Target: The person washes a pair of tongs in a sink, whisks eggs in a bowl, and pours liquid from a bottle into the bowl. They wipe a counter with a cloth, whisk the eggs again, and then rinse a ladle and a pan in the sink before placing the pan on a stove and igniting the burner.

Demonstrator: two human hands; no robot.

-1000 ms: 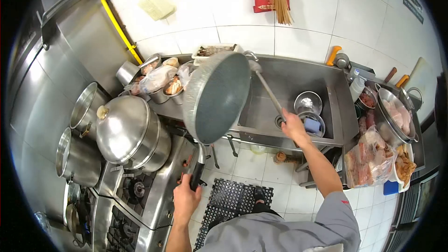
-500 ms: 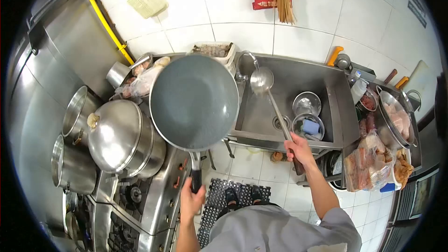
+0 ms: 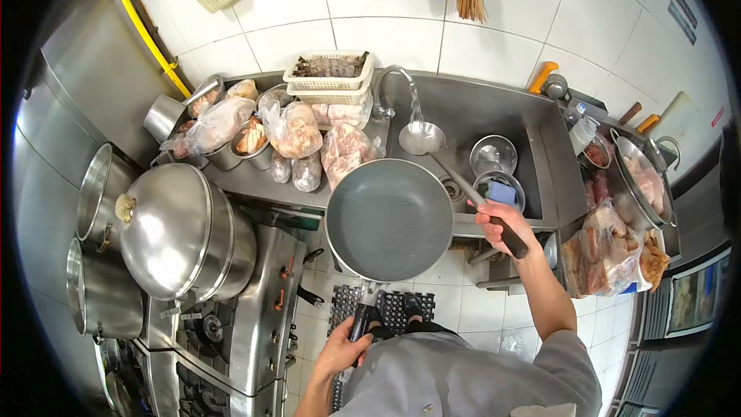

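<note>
A frying pan [image 3: 389, 220] with a grey inside hangs level in front of the sink, nothing in it. Its black handle is in my left hand [image 3: 340, 351], close to my body. My right hand [image 3: 502, 225] is closed around the dark handle of a long metal ladle [image 3: 422, 138]. The ladle's bowl is under the stream from the curved faucet [image 3: 397, 71], over the metal sink [image 3: 455, 100]. Beside it in the basin are a round metal bowl [image 3: 494, 155] and a container with a blue sponge [image 3: 502, 192].
On the left, a large domed pot [image 3: 166, 228] and open pots stand by the stove [image 3: 262, 301]. Bagged meat [image 3: 296, 130] and a white basket [image 3: 328, 81] line the counter. More meat [image 3: 606, 255] and a wide pot [image 3: 639, 174] are at the right.
The pan has moved right and down toward my body, uncovering the meat on the counter. The ladle bowl is now under the running water. The view has shifted slightly.
</note>
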